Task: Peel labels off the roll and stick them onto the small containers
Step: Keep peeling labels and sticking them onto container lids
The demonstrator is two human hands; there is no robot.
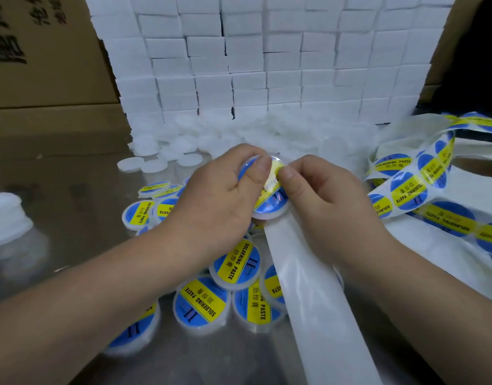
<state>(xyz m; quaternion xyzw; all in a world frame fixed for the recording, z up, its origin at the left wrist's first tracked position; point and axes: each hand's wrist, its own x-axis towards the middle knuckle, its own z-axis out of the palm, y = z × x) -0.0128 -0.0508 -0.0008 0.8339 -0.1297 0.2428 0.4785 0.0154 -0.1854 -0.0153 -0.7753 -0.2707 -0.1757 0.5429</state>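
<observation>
Left hand (pixel 220 198) grips a small container (pixel 270 211) above the desk (pixel 72 190), thumb on its blue-and-yellow label (pixel 267 191). Right hand (pixel 328 201) pinches the label's edge. Backing strip (pixel 322 301) runs beneath the right hand. Labelled containers (pixel 203 301) lie below, with the label roll (pixel 406 190) at right.

A small round white plastic container (pixel 270 215), a blue-and-yellow round label (pixel 267 196) on top, tilts above labelled ones (pixel 236 266). The looping label strip (pixel 409 190) lies to the right.

free: table (pixel 81 173) left | blocked: box wall (pixel 267 65) behind, label strip (pixel 411 190) right
</observation>
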